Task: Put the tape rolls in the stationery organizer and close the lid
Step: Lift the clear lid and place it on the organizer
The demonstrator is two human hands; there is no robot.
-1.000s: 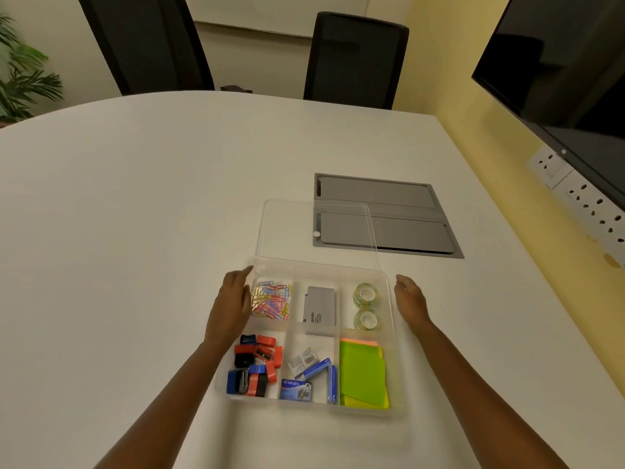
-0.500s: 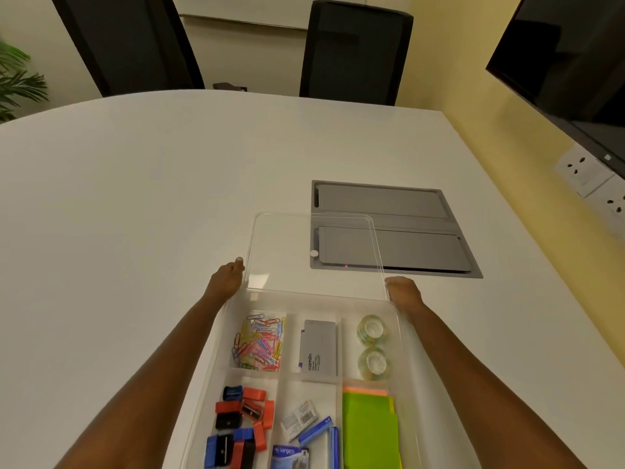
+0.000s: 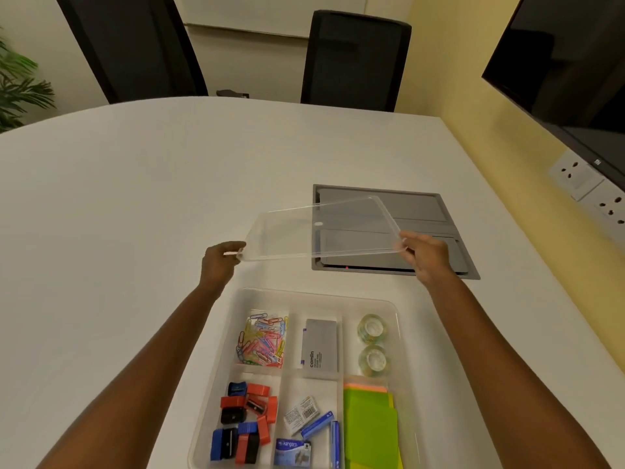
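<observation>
The clear stationery organizer [image 3: 233,308] sits open on the white table in front of me. Two clear tape rolls [image 3: 372,329] [image 3: 374,359] lie in its far right compartment. The transparent lid [image 3: 287,233] hangs in the air beyond the organizer, tilted, its far edge higher. My left hand [image 3: 219,264] pinches the lid's near left corner. My right hand [image 3: 426,257] grips its near right corner.
Other compartments hold coloured paper clips [image 3: 262,339], a grey stamp pad [image 3: 320,345], sharpeners and erasers [image 3: 244,418], staple boxes [image 3: 304,428] and green sticky notes [image 3: 370,424]. A grey cable hatch [image 3: 422,204] is set into the table behind the lid. Two black chairs stand beyond.
Both hands moved from the organizer's sides to the lid lying on the table, took its near corners and lifted it off the table.
</observation>
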